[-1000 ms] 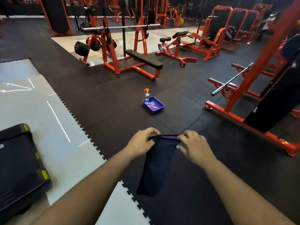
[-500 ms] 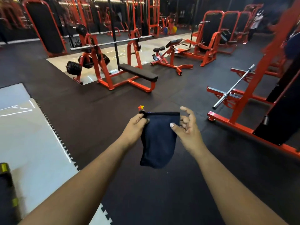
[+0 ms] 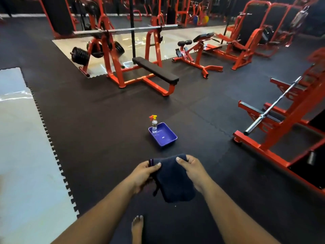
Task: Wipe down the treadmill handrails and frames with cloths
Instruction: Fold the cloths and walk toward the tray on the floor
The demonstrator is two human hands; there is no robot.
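Observation:
A dark navy cloth (image 3: 173,180) hangs folded in front of me, held by both hands at its top edge. My left hand (image 3: 145,175) pinches the left corner, where a purple stripe shows. My right hand (image 3: 192,169) grips the right corner, thumb on top. On the black mat just beyond the hands sits a blue tray (image 3: 164,137) with a clear spray bottle (image 3: 154,125) standing in its far left corner, orange and yellow trigger up. No treadmill is in view.
An orange bench press (image 3: 140,67) with a loaded barbell stands ahead. An orange rack with a steel bar (image 3: 274,106) is at the right. More orange machines (image 3: 228,48) fill the back. Pale glossy floor (image 3: 21,147) lies left. My bare foot (image 3: 137,228) shows below.
The view tilted down and the treadmill corner left the frame. My hands lowered, uncovering the tray and bottle, and the right hand closed again on the cloth's corner.

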